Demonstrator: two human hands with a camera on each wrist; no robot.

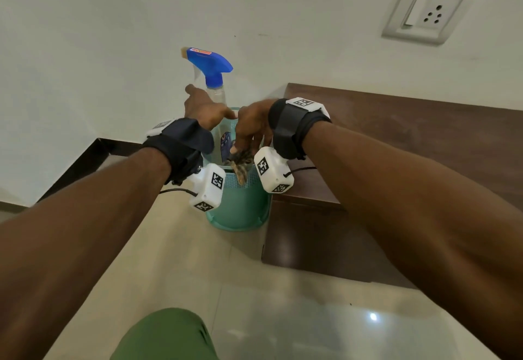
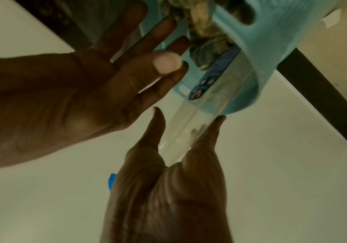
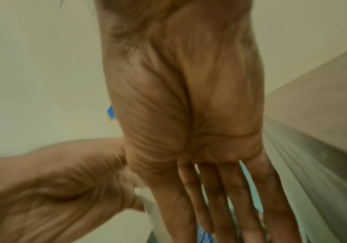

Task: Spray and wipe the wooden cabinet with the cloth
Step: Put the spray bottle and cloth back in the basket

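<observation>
A clear spray bottle with a blue trigger head stands in a teal plastic basket on the floor. My left hand grips its neck; in the left wrist view thumb and fingers straddle the clear bottle. A mottled brown cloth lies bunched in the basket beside the bottle. My right hand reaches down into the basket with straight fingers, tips at the cloth. The dark wooden cabinet stands right of the basket, against the wall.
A wall socket sits high on the pale wall at the right. Glossy beige floor tiles lie below. A dark skirting strip runs along the left. My green-clad knee is at the bottom.
</observation>
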